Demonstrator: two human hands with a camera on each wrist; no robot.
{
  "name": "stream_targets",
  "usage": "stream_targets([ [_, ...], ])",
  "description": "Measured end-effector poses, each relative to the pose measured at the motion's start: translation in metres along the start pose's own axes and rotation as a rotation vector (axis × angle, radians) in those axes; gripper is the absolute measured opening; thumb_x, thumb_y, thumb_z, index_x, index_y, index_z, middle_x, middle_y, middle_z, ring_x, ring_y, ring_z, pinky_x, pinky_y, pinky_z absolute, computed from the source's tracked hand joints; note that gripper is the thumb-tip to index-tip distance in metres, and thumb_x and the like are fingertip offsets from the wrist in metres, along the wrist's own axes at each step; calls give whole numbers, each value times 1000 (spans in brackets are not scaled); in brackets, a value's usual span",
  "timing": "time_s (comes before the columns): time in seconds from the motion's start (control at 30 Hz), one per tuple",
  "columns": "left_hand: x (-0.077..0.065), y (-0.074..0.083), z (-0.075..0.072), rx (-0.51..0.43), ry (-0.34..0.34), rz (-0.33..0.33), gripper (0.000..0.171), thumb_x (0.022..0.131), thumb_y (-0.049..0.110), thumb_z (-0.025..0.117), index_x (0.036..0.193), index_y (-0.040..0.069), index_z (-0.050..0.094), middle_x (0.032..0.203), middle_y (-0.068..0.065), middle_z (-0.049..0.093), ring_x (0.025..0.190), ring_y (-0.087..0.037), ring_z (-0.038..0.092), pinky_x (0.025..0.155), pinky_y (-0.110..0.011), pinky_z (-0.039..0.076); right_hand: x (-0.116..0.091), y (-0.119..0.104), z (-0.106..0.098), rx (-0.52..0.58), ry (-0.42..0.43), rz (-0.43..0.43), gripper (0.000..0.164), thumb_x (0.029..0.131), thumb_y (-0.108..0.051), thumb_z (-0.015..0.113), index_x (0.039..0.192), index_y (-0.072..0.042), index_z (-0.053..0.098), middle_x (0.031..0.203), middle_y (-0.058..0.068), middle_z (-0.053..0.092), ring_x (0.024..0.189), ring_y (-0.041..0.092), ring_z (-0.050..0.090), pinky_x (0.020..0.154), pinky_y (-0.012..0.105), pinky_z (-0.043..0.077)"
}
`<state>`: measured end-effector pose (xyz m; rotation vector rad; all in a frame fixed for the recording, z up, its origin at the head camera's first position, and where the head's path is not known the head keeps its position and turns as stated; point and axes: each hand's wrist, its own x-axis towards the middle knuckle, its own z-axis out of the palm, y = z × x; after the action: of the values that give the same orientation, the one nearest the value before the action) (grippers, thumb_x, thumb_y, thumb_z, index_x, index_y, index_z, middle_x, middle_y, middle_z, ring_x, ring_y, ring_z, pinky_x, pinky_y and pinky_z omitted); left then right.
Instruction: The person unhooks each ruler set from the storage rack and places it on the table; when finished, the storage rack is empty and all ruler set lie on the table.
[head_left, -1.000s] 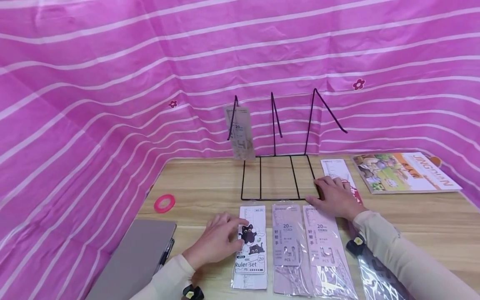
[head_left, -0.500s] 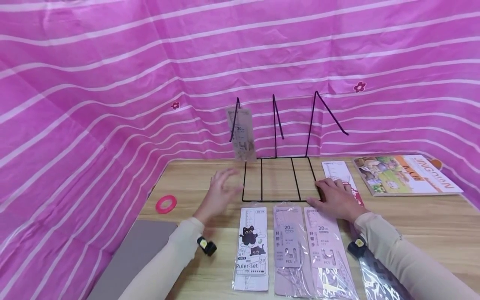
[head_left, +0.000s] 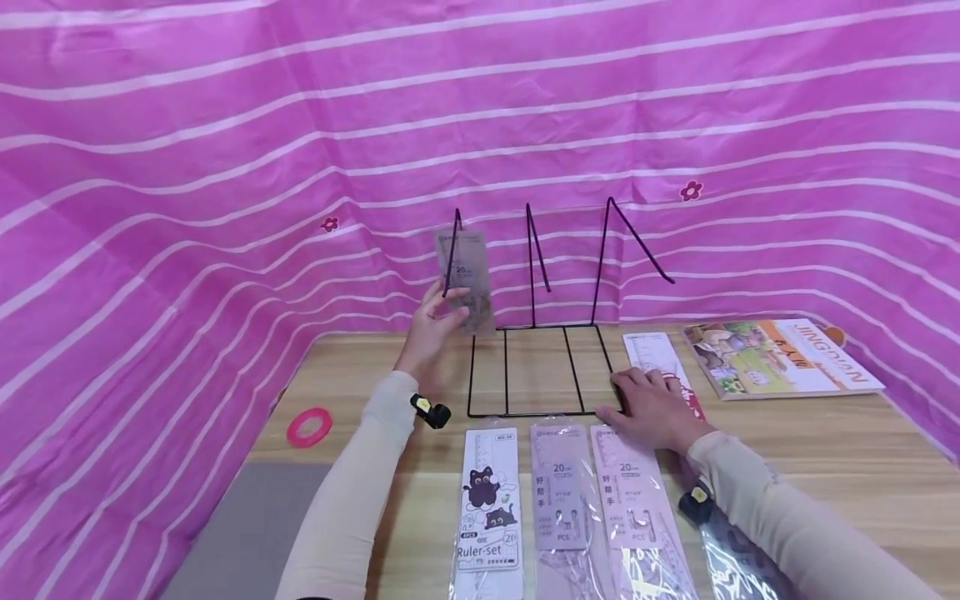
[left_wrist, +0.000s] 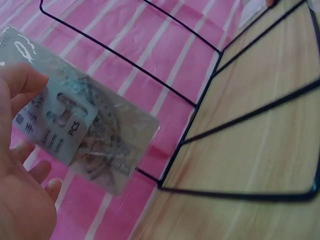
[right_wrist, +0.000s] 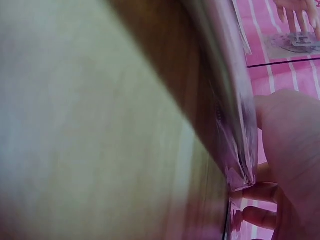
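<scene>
A black wire rack stands on the wooden table, with three upright hooks. From its left hook hangs a clear-bagged ruler set. My left hand is at the lower left of this pack, fingers spread; the left wrist view shows a fingertip over the pack, without a plain pinch. My right hand rests at the rack base's front right corner, over the white and red pack. In the right wrist view, its fingers are beside a pack edge.
In front of the rack lie a black-cat ruler set and two pink ruler sets. A book lies at the right, a dark shiny pack below the right wrist. A pink ring and grey flat object are at the left.
My left hand has left the black-cat ruler set and moved forward and up to the hanging pack. The right hand has stayed at the rack's corner. The head view has shifted slightly.
</scene>
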<state>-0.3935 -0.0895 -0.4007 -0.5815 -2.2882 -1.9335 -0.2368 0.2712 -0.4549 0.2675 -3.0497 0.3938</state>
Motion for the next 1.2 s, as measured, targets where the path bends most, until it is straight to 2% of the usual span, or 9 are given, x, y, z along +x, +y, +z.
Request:
stream_targets([
  [0.1,-1,2,1,9,36,27,39,99,11,71,138,13,69,166,-6,42,150,-32,44,116,-50,49,1,-5,3,-15,-9,-13,78,102,-62,56,155,-5,49,157,21,50,144,49,42,116,71,30],
  [0.2,-3,6,4,37,51,70,44,100,5,68,142,14,65,152,-15,53,140,-37,52,113,-52,52,1,-7,4,-24,-12,-15,79,102,-62,55,155,-5,48,157,21,49,144,50,41,116,72,30],
  [0.33,-9,12,9,92,7,93,60,101,0,61,154,29,55,147,-15,52,132,-36,59,106,-50,58,1,-6,5,-31,-13,0,79,102,-62,55,156,-5,47,158,21,48,145,49,40,117,72,28],
  [0.47,-19,20,12,210,-8,134,75,101,-2,60,159,42,43,139,-11,57,118,-29,65,93,-40,64,0,-5,7,-25,-19,8,79,102,-61,55,157,-5,45,160,23,46,147,51,37,119,74,24],
  [0.57,-32,28,12,289,8,193,77,99,-3,64,162,36,41,126,-12,61,102,-25,64,81,-32,62,-1,-5,9,-23,-24,4,79,103,-61,55,158,-5,44,161,23,45,148,52,36,119,75,23],
  [0.67,-46,36,9,287,-10,220,76,96,-4,65,162,27,42,116,-12,61,91,-20,60,72,-24,55,-1,-6,9,-23,-24,3,79,103,-60,56,157,-5,45,160,23,45,147,52,37,119,75,24],
  [0.87,-83,56,-5,214,-61,181,73,95,-2,66,159,27,46,93,-10,59,80,-18,56,61,-20,48,-1,-9,6,-24,-20,-3,79,102,-61,56,157,-5,46,159,23,46,146,52,38,119,75,25],
  [1.03,-111,70,-14,208,-122,166,74,97,-1,67,160,32,44,106,-9,63,82,-19,57,61,-20,50,-1,-4,5,-8,-18,-1,80,102,-62,55,157,-5,45,160,24,45,147,53,36,118,75,24],
  [1.2,-136,81,-15,145,-181,97,76,99,1,67,159,40,42,116,-8,68,87,-18,59,56,-19,50,-2,0,2,0,-22,6,80,102,-61,57,157,-5,45,161,24,44,147,53,35,119,74,22],
])
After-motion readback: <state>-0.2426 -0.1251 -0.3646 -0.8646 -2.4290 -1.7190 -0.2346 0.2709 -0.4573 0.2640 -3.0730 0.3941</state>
